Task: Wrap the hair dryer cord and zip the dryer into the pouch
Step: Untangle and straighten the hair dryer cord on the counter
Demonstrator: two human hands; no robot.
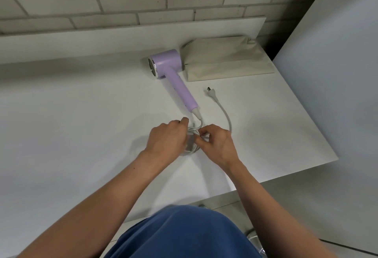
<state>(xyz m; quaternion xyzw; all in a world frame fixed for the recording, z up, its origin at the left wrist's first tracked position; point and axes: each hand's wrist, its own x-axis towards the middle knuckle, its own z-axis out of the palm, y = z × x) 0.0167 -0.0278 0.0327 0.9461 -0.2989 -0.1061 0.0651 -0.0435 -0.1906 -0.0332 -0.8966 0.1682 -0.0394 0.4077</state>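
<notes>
The head view shows the left hand (pixel 166 138) gripping the coiled cord (pixel 191 147) so it stays bundled while the right hand (pixel 216 141) pinches a strand, lilac hair dryer (pixel 173 73) and beige pouch (pixel 227 59) lying beyond both.

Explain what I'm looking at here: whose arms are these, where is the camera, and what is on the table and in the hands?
There is no machine. A single camera is worn on a person's head and looks down at their own bare arms. The left hand grips a coiled bundle of the white power cord, and the right hand pinches the same cord next to it. The cord comes out of the handle of the lilac plastic hair dryer, which lies on the white table. The cord's loose end curves away to the white plug, which lies free on the table. Next to the dryer's head lies a beige fabric pouch. I cannot tell whether its zip is open.
</notes>
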